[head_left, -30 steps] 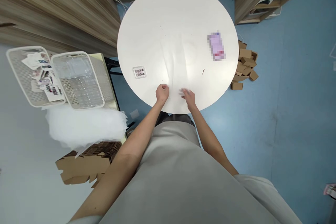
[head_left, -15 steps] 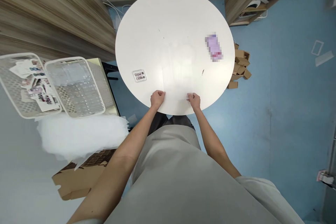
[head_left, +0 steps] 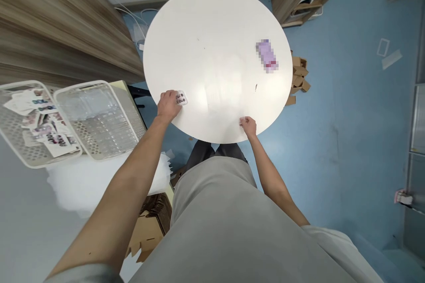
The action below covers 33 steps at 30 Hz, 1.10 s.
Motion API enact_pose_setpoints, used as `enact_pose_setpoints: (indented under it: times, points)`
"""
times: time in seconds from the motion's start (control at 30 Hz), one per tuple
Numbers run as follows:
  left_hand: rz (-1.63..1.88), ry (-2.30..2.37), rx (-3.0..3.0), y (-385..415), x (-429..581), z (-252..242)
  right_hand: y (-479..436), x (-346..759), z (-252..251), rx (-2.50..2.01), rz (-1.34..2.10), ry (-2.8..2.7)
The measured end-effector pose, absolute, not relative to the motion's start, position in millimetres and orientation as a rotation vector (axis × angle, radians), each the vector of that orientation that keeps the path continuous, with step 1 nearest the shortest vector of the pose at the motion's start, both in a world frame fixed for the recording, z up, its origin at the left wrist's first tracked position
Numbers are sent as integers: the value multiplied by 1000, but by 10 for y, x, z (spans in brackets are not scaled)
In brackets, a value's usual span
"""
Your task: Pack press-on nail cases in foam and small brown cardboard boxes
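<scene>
On the white round table, my left hand (head_left: 168, 105) grips the left side of a small clear case (head_left: 181, 97) at the table's left front. Rows of small dark oval pieces show inside the case; my fingers cover part of it. My right hand (head_left: 249, 126) is at the front edge, thumb and fingers pinched together on the right edge of a thin translucent sheet (head_left: 224, 117). That sheet lies flat on the table and barely stands out from the white top, so its outline is hard to make out.
A blurred purple item (head_left: 266, 55) lies at the table's right. To the left stand a white basket (head_left: 94, 83) of clear plastic cases and another basket (head_left: 25, 83) of printed cards. White sheets (head_left: 79, 185) are stacked below them. Cardboard boxes (head_left: 300, 73) sit right of the table.
My left hand has left the sheet's left side, moved left and up, and taken hold of the clear case, which has shifted slightly right. My right hand stays at the sheet. The view has shifted slightly.
</scene>
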State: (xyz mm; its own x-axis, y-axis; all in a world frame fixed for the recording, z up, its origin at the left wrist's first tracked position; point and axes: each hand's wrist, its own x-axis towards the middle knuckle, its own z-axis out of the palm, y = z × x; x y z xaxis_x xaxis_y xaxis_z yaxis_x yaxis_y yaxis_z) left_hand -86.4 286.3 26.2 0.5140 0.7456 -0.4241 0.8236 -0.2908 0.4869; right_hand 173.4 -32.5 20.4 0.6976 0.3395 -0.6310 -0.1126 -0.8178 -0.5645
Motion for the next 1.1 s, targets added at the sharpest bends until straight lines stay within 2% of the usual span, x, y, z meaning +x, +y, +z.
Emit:
enact_pose_setpoints:
  times: [0.27, 0.47, 0.63, 0.87, 1.1]
  points:
    - [-142, 976, 2195, 2079, -384, 465, -317, 1771, 277, -2297, 943, -97]
    - [-208, 829, 2202, 1464, 129, 334, -343, 1835, 272, -2365, 969, -206]
    - [-272, 844, 2195, 1397, 190, 191, -384, 1880, 237, -2390, 999, -290]
    - [-304, 831, 2193, 1425, 110, 231, -366, 1910, 290, -2384, 1024, -405]
    - [-282, 861, 2156, 1428, 83, 266, -193, 1706, 544, -2306, 942, -915]
